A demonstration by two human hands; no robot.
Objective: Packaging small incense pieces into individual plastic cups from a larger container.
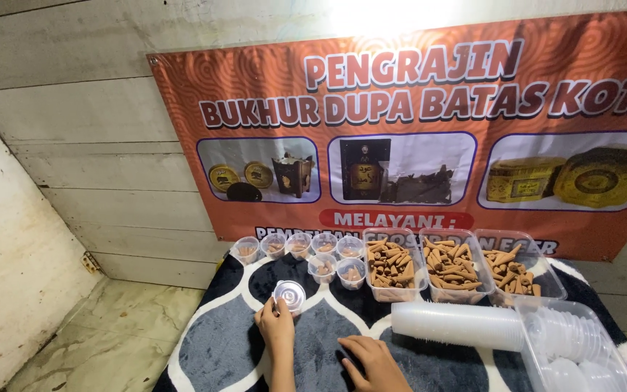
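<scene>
On the patterned mat, the left hand (277, 324) pinches a lidded cup (289, 294), grip closed on its rim; right hand (376, 363) rests flat, fingers loose. Pressing evenly should seat that lid.

Three clear tubs of brown cones (448, 265) stand at about one o'clock on the patterned mat (219, 341). A lying stack of clear cups (455, 324) rests at three o'clock, beside a tub of lids (571, 348). An orange banner (415, 138) hangs at twelve on the plank wall (81, 109).
</scene>
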